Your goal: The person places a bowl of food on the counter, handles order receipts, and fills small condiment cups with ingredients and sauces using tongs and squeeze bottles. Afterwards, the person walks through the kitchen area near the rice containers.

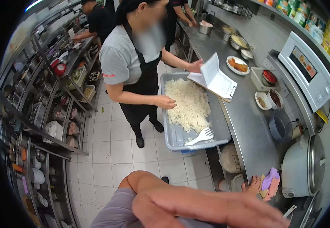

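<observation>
My left forearm reaches across the bottom of the view. My left hand (261,213) is blurred, its fingers stretched out towards the lower right, near a white handle (289,211); I see nothing held in it. Beyond that forearm, my right hand (253,185) rests on the edge of the steel counter with its fingers spread. Next to it lie folded cloths (270,182) in purple, pink and tan. A large rice cooker (298,167) with a metal lid stands just to the right.
A grey tub (164,129) holds cooked rice (187,100) and a white serving fork (201,137). Beside it a co-worker (121,60) holds an open notebook (218,79). Bowls, a plate of food (238,65) and a microwave (307,70) line the counter. Shelving (39,83) stands left.
</observation>
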The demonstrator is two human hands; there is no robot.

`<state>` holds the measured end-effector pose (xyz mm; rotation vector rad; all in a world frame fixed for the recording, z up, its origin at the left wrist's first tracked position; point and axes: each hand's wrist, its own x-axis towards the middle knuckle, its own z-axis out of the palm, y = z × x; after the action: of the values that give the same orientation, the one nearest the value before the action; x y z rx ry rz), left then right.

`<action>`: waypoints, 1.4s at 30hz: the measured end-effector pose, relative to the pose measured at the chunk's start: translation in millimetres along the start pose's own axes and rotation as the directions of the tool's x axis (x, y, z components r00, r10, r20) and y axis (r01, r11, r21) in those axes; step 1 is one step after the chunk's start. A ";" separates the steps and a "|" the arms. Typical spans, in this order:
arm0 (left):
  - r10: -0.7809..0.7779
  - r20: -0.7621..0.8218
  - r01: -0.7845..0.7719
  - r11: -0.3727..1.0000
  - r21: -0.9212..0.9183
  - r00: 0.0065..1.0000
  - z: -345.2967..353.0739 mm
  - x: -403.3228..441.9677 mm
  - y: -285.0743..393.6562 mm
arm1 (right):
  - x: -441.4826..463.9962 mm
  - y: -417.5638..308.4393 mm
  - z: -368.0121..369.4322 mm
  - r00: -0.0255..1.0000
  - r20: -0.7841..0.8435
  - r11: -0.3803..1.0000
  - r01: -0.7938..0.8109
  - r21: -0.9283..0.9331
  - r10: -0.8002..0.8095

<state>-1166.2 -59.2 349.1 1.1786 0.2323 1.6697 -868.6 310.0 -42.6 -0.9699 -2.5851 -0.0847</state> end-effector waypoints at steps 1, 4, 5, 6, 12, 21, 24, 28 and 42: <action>0.004 -0.015 -0.004 1.000 0.008 1.000 2.7 -1.3 3.3 | 2.3 6.9 9.8 0.999 -0.031 1.000 0.017 0.011 -0.017; 0.004 -0.048 -0.003 1.000 0.011 0.999 13.9 -0.9 4.6 | 9.3 -24.5 -24.9 0.998 0.025 0.998 -0.055 -0.015 0.056; -0.002 -0.042 0.002 1.000 -0.003 0.999 18.3 0.3 3.2 | 12.2 -25.8 -24.8 0.999 0.010 0.999 -0.052 -0.008 0.052; -0.008 -0.037 0.007 1.000 -0.017 0.999 22.7 1.7 1.8 | 11.4 -25.7 -25.1 0.997 0.021 0.998 -0.069 -0.013 0.069; -0.014 0.073 0.009 0.998 0.059 0.997 49.1 8.5 6.5 | 9.3 -26.7 -33.6 0.993 0.060 0.995 -0.097 -0.009 0.097; -0.009 0.215 -0.006 0.998 0.068 0.977 82.3 5.0 -14.3 | 1.7 -25.1 -28.8 0.997 0.007 0.997 -0.075 0.001 0.075; 0.016 0.217 -0.027 0.998 0.052 0.976 92.2 -2.2 -20.8 | -1.0 -22.7 -26.1 1.000 -0.007 0.999 -0.030 -0.017 0.030; 0.040 0.238 -0.050 0.998 0.036 0.970 101.4 -9.4 -33.3 | -2.6 -20.9 -22.4 0.999 -0.036 0.999 -0.022 -0.042 0.020; 0.284 0.288 -0.399 0.750 0.527 0.915 96.4 56.2 -54.8 | -4.8 -8.7 -14.3 0.999 -0.043 0.998 0.003 -0.069 -0.005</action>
<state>-1055.8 -24.8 394.8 1.9326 0.4468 1.8482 -866.2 297.7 -30.5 -0.9762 -2.5598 -0.1946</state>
